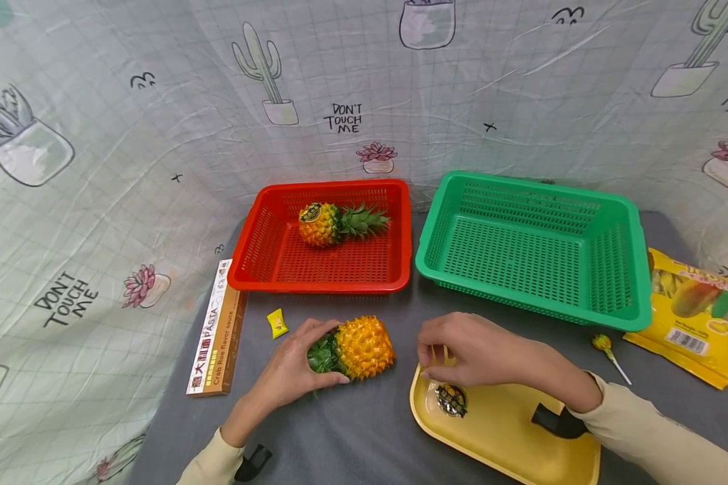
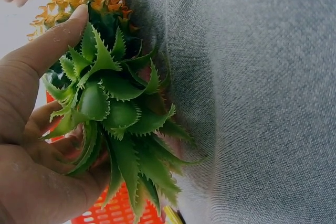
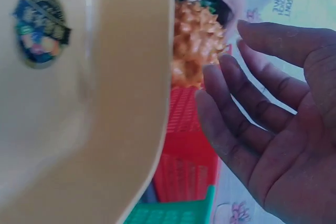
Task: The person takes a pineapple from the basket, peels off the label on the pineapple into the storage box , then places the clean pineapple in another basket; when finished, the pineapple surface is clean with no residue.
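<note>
My left hand [image 1: 298,360] curls round the leafy crown of a small orange pineapple [image 1: 366,347], its body pointing right. In the left wrist view the thumb lies across the base of the green leaves [image 2: 121,108]. My right hand [image 1: 470,347] is over the far left corner of a yellow tray [image 1: 509,431], its fingers loosely bent and nothing between them, as the right wrist view also shows. On the tray's floor lies a dark round label [image 1: 451,400]. Another pineapple [image 1: 320,224], bearing a similar label, lies on its side in the red basket [image 1: 319,286].
A green basket [image 1: 534,300] stands right of the red one. Beyond its right side are a lollipop [image 1: 605,347] and a yellow mango-print bag [image 1: 691,310]. On the left are a pasta box [image 1: 218,330] and a small yellow wrapped candy [image 1: 276,323]. A printed cloth hangs behind.
</note>
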Demonstrator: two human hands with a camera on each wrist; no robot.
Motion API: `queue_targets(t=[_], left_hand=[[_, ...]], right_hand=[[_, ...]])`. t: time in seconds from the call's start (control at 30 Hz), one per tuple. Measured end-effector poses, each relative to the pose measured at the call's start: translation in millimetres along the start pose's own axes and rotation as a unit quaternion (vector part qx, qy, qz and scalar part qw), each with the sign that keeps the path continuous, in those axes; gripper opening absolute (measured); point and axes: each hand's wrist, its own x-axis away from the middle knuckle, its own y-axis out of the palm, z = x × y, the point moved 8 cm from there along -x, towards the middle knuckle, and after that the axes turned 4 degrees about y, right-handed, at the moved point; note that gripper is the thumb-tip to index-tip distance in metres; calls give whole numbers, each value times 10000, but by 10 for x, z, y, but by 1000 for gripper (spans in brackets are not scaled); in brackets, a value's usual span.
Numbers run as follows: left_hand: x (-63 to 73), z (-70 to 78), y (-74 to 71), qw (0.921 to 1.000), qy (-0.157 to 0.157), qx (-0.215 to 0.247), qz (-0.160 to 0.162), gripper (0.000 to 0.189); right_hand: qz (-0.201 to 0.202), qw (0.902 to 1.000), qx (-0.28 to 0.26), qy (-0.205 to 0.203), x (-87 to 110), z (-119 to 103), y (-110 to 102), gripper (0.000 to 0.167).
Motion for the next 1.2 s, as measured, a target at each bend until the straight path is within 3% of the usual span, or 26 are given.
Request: queue_targets(t=[0.3, 0.6, 0.8, 1.2], left_hand=[[-8, -7, -5, 10000, -36, 80, -21, 91], [-5, -16, 4, 9999, -68, 101, -71, 89], [8, -17, -6, 9999, -95, 86, -36, 90], [2, -12, -5, 9998, -122, 149, -71, 90]], right_hand=[[148, 9996, 235, -105, -273, -154, -46, 17], [-128, 9990, 424, -101, -543, -106, 142, 51], [-526, 9974, 465, 158, -692, -66, 323, 77], [-745, 9954, 446, 413, -879, 40, 506, 96]])
